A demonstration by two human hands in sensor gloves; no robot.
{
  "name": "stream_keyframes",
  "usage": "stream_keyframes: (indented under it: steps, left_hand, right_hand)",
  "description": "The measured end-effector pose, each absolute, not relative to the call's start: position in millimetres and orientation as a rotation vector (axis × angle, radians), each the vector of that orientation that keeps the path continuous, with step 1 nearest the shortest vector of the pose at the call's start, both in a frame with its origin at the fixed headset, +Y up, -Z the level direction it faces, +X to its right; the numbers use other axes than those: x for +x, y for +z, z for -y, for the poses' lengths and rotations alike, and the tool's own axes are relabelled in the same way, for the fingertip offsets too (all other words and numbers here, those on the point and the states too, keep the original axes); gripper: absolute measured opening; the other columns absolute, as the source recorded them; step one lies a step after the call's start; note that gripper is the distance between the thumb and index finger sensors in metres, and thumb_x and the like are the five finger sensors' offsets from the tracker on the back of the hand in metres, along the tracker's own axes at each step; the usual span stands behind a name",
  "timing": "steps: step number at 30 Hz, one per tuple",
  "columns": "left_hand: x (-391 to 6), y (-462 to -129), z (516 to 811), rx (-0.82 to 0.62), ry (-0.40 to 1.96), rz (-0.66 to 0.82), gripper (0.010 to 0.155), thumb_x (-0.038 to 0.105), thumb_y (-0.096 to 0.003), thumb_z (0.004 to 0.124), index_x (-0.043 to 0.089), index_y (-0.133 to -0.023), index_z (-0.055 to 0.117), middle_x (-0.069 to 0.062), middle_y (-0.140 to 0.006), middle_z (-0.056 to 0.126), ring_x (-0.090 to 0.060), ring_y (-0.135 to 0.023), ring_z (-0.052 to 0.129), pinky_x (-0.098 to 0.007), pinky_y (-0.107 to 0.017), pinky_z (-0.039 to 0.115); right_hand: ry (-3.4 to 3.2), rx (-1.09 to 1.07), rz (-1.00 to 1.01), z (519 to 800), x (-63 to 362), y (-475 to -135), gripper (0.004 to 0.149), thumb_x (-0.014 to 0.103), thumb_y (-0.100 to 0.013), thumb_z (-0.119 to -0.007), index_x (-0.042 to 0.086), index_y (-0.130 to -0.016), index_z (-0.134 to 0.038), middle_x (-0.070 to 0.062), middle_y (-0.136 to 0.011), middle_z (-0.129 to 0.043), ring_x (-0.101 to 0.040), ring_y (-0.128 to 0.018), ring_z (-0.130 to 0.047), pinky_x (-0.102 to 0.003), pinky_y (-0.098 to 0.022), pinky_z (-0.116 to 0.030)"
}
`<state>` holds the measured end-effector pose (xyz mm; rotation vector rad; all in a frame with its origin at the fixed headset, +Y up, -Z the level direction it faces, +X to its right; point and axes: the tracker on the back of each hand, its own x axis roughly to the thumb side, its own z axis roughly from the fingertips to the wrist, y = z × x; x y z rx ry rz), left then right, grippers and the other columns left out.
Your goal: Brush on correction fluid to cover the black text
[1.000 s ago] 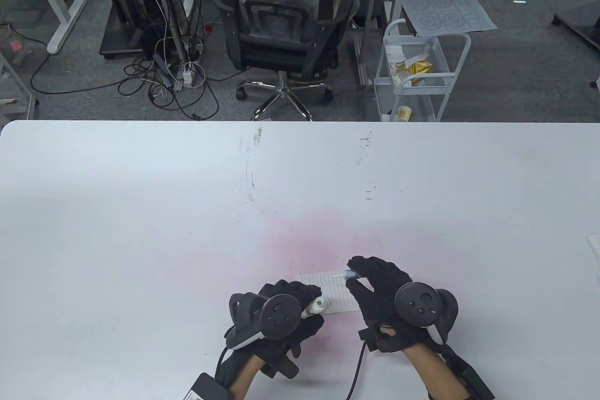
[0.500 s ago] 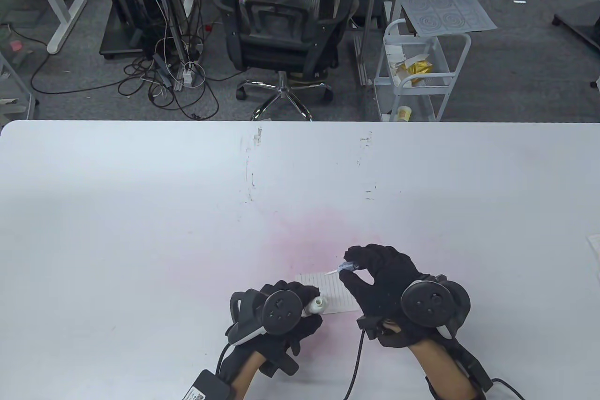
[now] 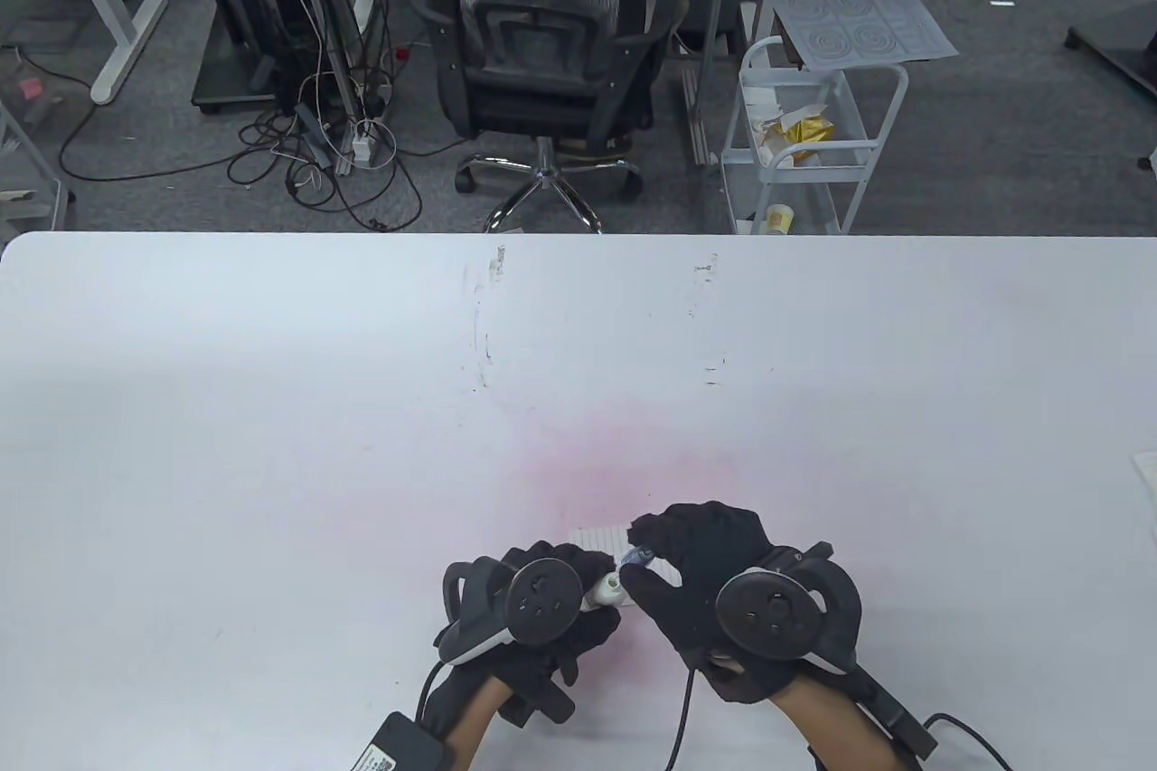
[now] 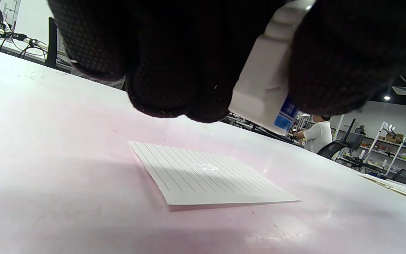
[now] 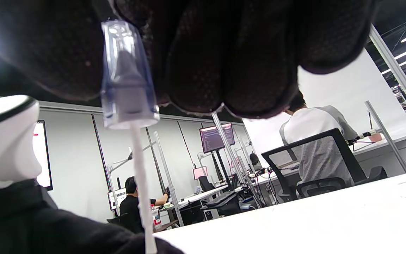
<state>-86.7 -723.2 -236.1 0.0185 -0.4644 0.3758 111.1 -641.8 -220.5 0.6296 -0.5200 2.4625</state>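
The white worktop (image 3: 271,409) filled most of the table view, with a faint pink stain across its near middle. Beyond its far edge stood a black mesh chair (image 3: 542,48) and, to the right, a white cart (image 3: 809,129).

The left hand (image 3: 533,617) sat at the near edge, its grip wrapped around a white bottle (image 3: 604,593) of correction fluid. The bottle lay tilted, its open neck pointing toward the right hand. From the left wrist view the gloved fingers (image 4: 174,70) curled around the bottle (image 4: 264,76), which bore a blue label near its base and hung above the sheet without touching it.

The right hand (image 3: 723,590) was just beside the left one, its grip pinching the clear bluish cap (image 3: 638,556) of the brush between thumb and fingers, right at the bottle's mouth. In the right wrist view the cap (image 5: 127,77) hung from the fingertips (image 5: 196,56), and the thin white brush stem (image 5: 141,190) ran down from it to the frame's bottom edge; its tip was out of sight.

A small lined paper (image 3: 601,538) lay flat on the pink patch, mostly hidden by both hands in the table view. The left wrist view showed the paper (image 4: 203,176) plainly, with a glossy wet spot (image 4: 208,167) near its centre.
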Motion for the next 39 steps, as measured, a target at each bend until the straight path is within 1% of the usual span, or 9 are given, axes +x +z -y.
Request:
stream_keyframes:
  steps: [13,16,21,30,35,39]
  left_hand:
    - [-85.3,-235.5,723.5,0.02,0.378,0.475,0.058,0.055,-0.03,0.096,0.026,-0.08,0.089,-0.003,-0.071,0.103,-0.023,-0.058,0.105,-0.046,-0.057,0.083]
    - [-85.0,-235.4,723.6,0.023,0.386,0.48,0.058,0.055,-0.0301,0.096,0.026,-0.08,0.089,-0.003,-0.071,0.103,-0.023,-0.058,0.105,-0.046,-0.057,0.083]
    - [-85.3,-234.8,723.8,0.042,0.405,0.482,0.058,0.055,-0.0303,0.096,0.025,-0.08,0.09,-0.003,-0.071,0.103,-0.023,-0.058,0.105,-0.046,-0.057,0.083]
    - [-84.0,-233.8,724.9,0.046,0.383,0.489,0.058,0.055,-0.0302,0.095,0.025,-0.079,0.09,-0.004,-0.07,0.103,-0.023,-0.057,0.105,-0.046,-0.056,0.083]
    - [-83.9,-233.0,724.6,0.051,0.367,0.491,0.058,0.055,-0.0303,0.095,0.025,-0.079,0.09,-0.004,-0.069,0.104,-0.023,-0.056,0.105,-0.046,-0.056,0.084]
    - [-84.1,-232.2,724.3,0.053,0.372,0.494,0.058,0.055,-0.0301,0.095,0.024,-0.079,0.09,-0.004,-0.069,0.104,-0.023,-0.056,0.105,-0.046,-0.056,0.083]
  right_hand:
    - [2.585,0.682,0.398,658.5,93.0,-223.3,0.05,0.051,-0.034,-0.088,0.018,-0.072,-0.089,-0.006,-0.065,-0.092,-0.033,-0.052,-0.099,-0.056,-0.051,-0.075]
    - [2.605,0.694,0.356,662.4,90.2,-225.2,0.051,0.049,-0.034,-0.088,0.018,-0.074,-0.089,-0.006,-0.066,-0.092,-0.033,-0.053,-0.099,-0.057,-0.051,-0.075]
    - [2.592,0.735,0.235,667.0,87.1,-228.2,0.05,0.043,-0.035,-0.087,0.018,-0.078,-0.086,-0.007,-0.07,-0.09,-0.034,-0.057,-0.097,-0.058,-0.053,-0.073]
    - [2.58,0.772,0.112,669.0,85.4,-230.1,0.05,0.038,-0.036,-0.086,0.018,-0.082,-0.083,-0.007,-0.076,-0.086,-0.036,-0.064,-0.094,-0.059,-0.056,-0.07]
    - [2.639,0.759,0.174,669.0,81.9,-227.0,0.05,0.041,-0.036,-0.086,0.018,-0.081,-0.084,-0.007,-0.074,-0.087,-0.035,-0.061,-0.095,-0.058,-0.055,-0.071]
    - [2.721,0.686,0.288,667.4,82.6,-225.1,0.053,0.054,-0.034,-0.087,0.019,-0.074,-0.087,-0.004,-0.067,-0.09,-0.033,-0.055,-0.098,-0.057,-0.053,-0.073]
